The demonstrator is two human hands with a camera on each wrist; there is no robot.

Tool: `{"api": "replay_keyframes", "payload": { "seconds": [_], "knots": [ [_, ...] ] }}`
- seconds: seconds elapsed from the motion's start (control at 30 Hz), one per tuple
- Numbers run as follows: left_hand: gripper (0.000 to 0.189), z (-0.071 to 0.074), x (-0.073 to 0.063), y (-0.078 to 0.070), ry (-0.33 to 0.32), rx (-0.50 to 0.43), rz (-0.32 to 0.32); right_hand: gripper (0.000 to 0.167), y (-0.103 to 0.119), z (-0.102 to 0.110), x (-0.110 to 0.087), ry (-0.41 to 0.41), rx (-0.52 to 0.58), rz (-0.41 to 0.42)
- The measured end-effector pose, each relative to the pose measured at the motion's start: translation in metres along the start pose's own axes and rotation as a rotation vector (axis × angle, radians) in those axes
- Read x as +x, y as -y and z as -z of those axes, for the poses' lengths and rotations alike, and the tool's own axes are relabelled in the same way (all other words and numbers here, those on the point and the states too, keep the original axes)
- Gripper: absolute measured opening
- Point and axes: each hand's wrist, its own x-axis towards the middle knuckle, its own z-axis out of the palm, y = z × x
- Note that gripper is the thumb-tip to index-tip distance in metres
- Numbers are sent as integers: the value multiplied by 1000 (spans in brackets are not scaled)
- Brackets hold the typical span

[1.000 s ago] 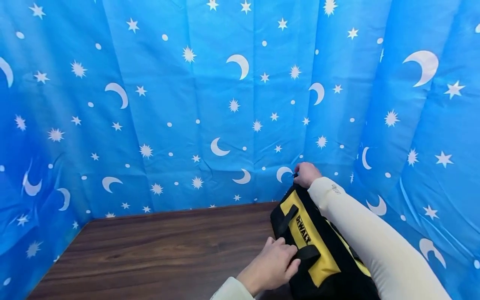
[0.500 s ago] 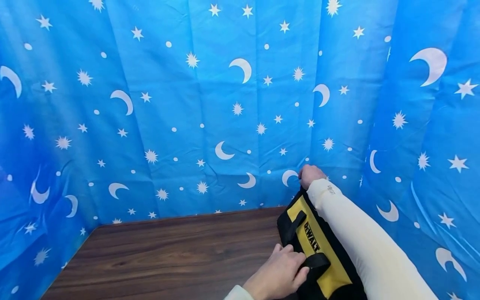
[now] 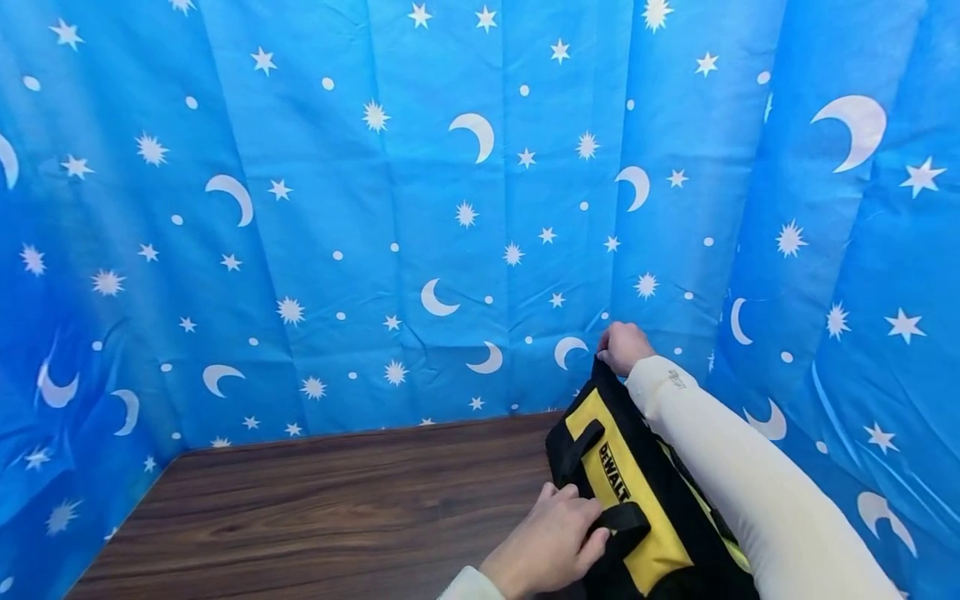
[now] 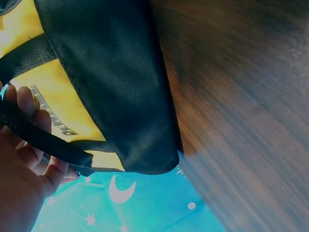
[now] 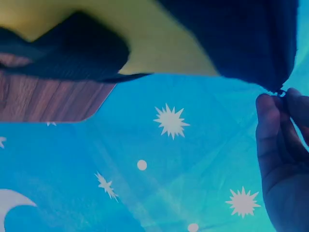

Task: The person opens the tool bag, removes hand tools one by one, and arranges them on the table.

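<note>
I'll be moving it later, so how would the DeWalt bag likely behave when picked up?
The DeWalt bag would probably flex, since its panels look like fabric. The strap handle in the left hand should bend easily, being a thin, curved band. Rolling seems unlikely, given the bag's long, flat-sided shape.

The head view's bottom edge cuts off the near end of the DeWalt bag (image 3: 639,487); the right sleeve (image 3: 750,467) hides part of it, its cuff print (image 3: 677,379) too small to read. The right wrist view blurs the bag and crops the right hand (image 5: 285,159).
</note>
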Motion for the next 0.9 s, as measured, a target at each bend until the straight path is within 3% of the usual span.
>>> {"api": "replay_keyframes", "payload": {
  "seconds": [0.13,0.4,0.9],
  "knots": [
    [27,-3,3,1,-3,6,7,13,-5,2,-1,8,10,51],
    [28,-6,10,5,-9,26,28,13,-9,6,-2,43,0,76],
    [26,-11,25,12,-43,36,64,10,-22,21,-9,115,-14,244]
  ]
}}
